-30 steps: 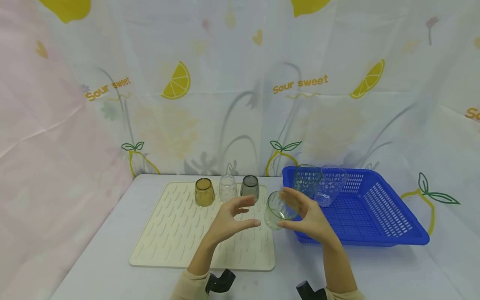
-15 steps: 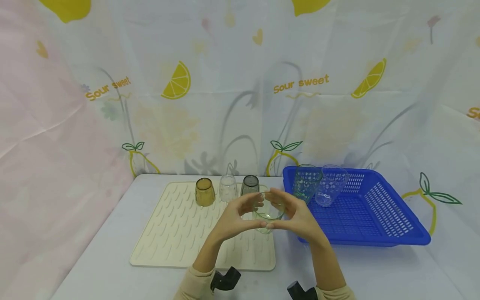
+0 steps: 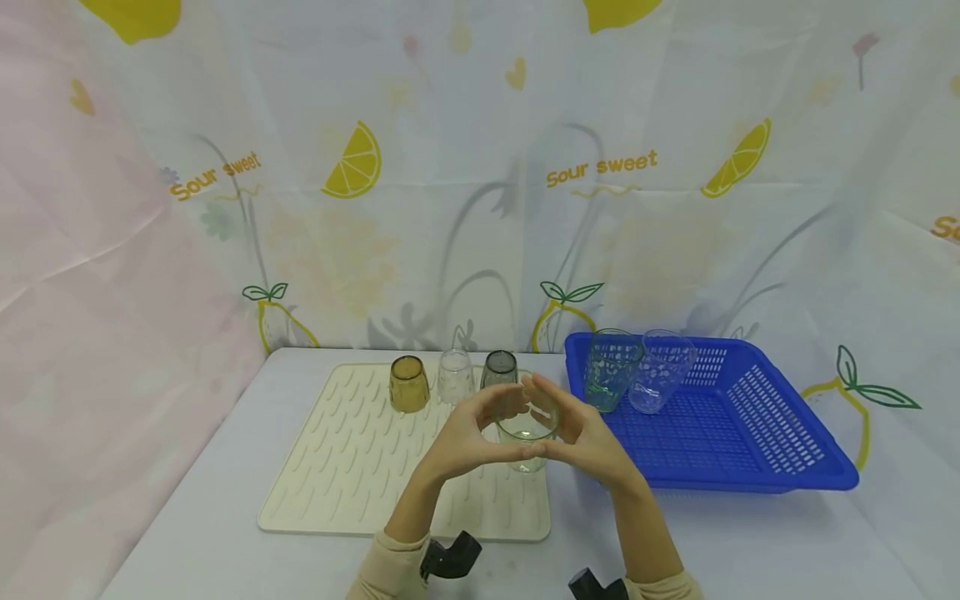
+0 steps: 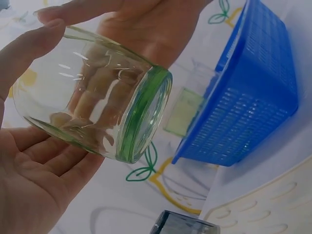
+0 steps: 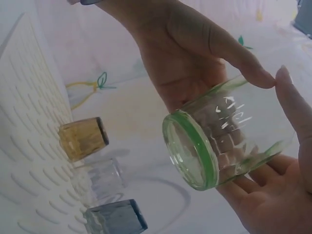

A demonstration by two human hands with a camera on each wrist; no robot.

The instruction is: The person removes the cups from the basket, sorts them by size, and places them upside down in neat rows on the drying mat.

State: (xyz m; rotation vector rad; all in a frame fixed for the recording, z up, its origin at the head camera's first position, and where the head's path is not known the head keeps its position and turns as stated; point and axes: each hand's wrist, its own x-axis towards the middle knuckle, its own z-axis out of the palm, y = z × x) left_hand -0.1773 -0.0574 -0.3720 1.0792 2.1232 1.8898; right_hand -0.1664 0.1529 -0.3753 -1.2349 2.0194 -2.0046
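Note:
A pale green drinking glass [image 3: 527, 427] is held in the air between both hands, over the right part of the cream ribbed mat [image 3: 330, 475]. Its mouth is up and its thick green base [image 4: 130, 122] faces down. My left hand [image 3: 467, 435] grips it from the left, my right hand [image 3: 588, 437] from the right. The thumbs meet at the near side, while the fingers curve round the far side. Behind the hands on the mat stand an amber glass [image 3: 408, 385], a clear glass [image 3: 456, 379] and a grey glass [image 3: 500, 368], apparently mouth down.
To the right is a blue plastic basket [image 3: 757, 475] with perforated walls. A teal-tinted glass [image 3: 611, 375] and a clear glass [image 3: 663, 371] lean in its left end. White cloth [image 3: 187, 533] covers the table, and a printed curtain [image 3: 450, 250] hangs behind it.
The right hand has carried the green glass left from beside the basket to over the mat. The left hand, earlier apart from it, now grips it too.

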